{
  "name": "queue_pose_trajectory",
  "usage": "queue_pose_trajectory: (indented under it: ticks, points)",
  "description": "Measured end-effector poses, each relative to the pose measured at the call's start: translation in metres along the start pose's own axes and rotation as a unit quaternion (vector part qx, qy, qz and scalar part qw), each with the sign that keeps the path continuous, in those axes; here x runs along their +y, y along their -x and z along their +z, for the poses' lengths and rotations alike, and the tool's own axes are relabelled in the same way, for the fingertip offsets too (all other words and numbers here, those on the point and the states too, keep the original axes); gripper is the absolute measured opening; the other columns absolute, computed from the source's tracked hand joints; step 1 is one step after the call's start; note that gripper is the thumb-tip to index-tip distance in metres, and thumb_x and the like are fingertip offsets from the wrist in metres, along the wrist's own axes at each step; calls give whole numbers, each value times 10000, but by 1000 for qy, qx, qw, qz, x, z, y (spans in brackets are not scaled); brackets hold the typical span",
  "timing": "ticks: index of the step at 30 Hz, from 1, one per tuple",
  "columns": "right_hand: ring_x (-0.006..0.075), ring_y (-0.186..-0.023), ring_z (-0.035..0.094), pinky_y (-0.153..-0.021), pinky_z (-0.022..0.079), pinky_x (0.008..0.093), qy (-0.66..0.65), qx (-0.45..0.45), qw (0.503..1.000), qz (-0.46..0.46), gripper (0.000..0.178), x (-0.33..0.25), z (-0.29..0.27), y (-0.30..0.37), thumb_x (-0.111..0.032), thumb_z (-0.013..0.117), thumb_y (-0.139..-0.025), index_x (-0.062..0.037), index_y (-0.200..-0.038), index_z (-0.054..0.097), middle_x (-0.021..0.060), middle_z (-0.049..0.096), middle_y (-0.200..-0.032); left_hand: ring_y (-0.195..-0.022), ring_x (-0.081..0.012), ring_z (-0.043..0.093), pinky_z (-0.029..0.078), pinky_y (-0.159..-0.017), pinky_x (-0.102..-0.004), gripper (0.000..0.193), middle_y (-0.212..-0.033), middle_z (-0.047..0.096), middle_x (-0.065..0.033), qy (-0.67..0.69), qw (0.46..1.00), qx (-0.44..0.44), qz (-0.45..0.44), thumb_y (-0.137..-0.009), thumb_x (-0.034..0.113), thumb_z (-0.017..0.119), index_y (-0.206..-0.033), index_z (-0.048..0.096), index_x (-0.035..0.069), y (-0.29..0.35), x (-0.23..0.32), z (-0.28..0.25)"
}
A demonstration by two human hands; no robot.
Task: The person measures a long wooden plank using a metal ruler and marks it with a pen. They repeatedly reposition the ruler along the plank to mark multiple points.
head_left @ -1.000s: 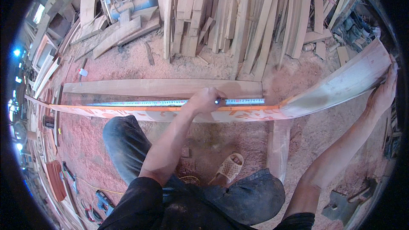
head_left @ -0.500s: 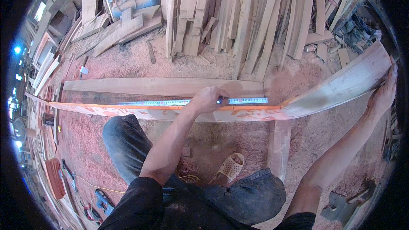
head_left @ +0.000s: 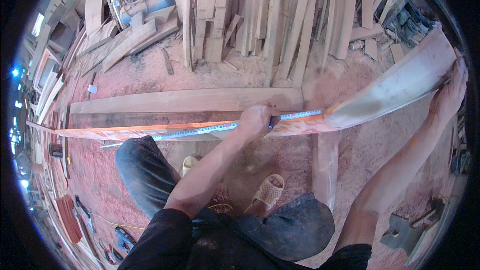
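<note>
A long, curved wooden board [head_left: 390,87] with an orange edge and reddish stains lies across in front of me, its broad end raised at the right. My left hand [head_left: 255,121] is closed over the blade of a tape measure [head_left: 200,130] near the board's middle. The blade slants across the board, its right tip near the bend. A dark blue pen-like stick [head_left: 274,118] also shows at the fingers of this hand. My right hand [head_left: 452,87] grips the board's far right end, with the fingers partly hidden behind its edge.
Behind lies a flat plank [head_left: 185,101]. Many timber strips [head_left: 255,15] lean at the back, beside a blue compressor [head_left: 145,0]. A wooden support [head_left: 326,165] sits under the board. A power tool [head_left: 124,237] and cables lie at lower left. Sawdust covers the floor.
My left hand has moved slightly right and turned. The tape blade now crosses the board at a slant instead of running along its far edge. My right hand still grips the board's end.
</note>
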State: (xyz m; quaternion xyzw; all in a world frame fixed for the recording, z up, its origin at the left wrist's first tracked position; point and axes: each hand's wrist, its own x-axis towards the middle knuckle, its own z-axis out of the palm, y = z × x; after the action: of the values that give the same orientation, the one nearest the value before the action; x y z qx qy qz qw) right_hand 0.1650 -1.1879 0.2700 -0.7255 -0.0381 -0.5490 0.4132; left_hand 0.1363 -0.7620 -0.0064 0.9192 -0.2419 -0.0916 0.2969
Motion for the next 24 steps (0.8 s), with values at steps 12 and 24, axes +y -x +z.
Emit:
queue_pose_trajectory:
  ticks: [12, 24]
  points:
    - [183, -1278, 622, -1131, 441, 329, 22, 3, 999, -44, 375, -3, 4, 0, -269, 570, -1125, 5, -1324, 729, 101, 695, -1358, -879, -417, 705, 551, -800, -514, 198, -906, 726, -204, 36, 996, -57, 54, -853, 68, 716, -1042, 772, 85, -13, -18, -14]
    - [187, -1304, 606, -1161, 424, 340, -7, 16, 1000, 6, 387, -14, 9, 5, -283, 589, -1126, 8, -1361, 687, 113, 679, -1389, -834, -404, 690, 546, -765, -511, 92, -850, 694, -180, 42, 997, -45, 52, -888, 103, 730, -974, 751, 74, -17, -9, -8]
